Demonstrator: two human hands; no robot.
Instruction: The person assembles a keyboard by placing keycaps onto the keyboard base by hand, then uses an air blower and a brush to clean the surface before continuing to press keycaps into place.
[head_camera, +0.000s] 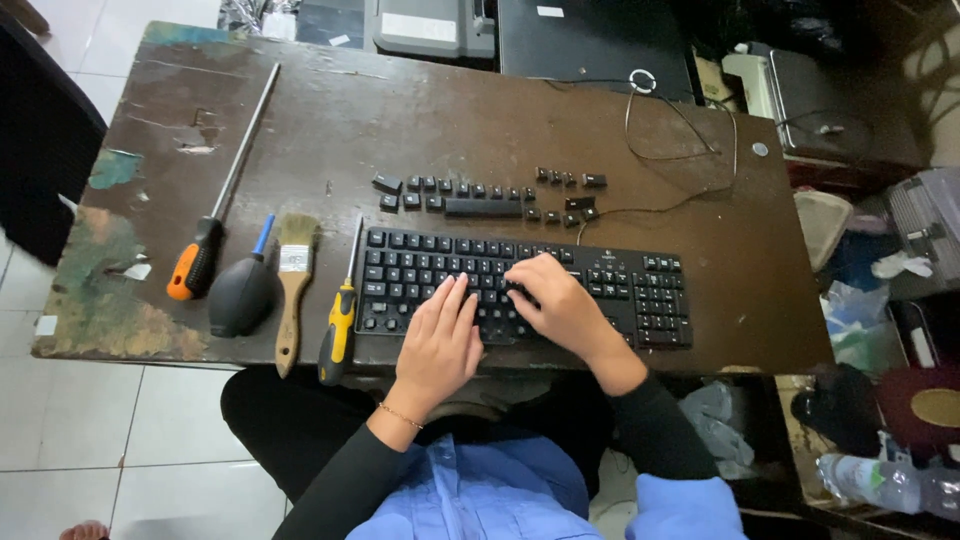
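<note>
A black keyboard (640, 290) lies near the front edge of a worn brown table (400, 110). My left hand (440, 340) rests flat on its lower middle keys, fingers together. My right hand (555, 300) is curled over the middle of the keyboard, fingertips pressing down among the keys; whether it pinches a keycap is hidden. Several loose black keycaps (480, 195), one of them a long bar, are laid out in rows just beyond the keyboard.
Left of the keyboard lie a yellow-handled screwdriver (338, 325), a paintbrush (293, 285), a black rubber air blower (240, 290) and a long orange-handled screwdriver (200, 250). A thin cable (680, 155) loops at the back right. Cluttered boxes and bags stand beside the table's right end.
</note>
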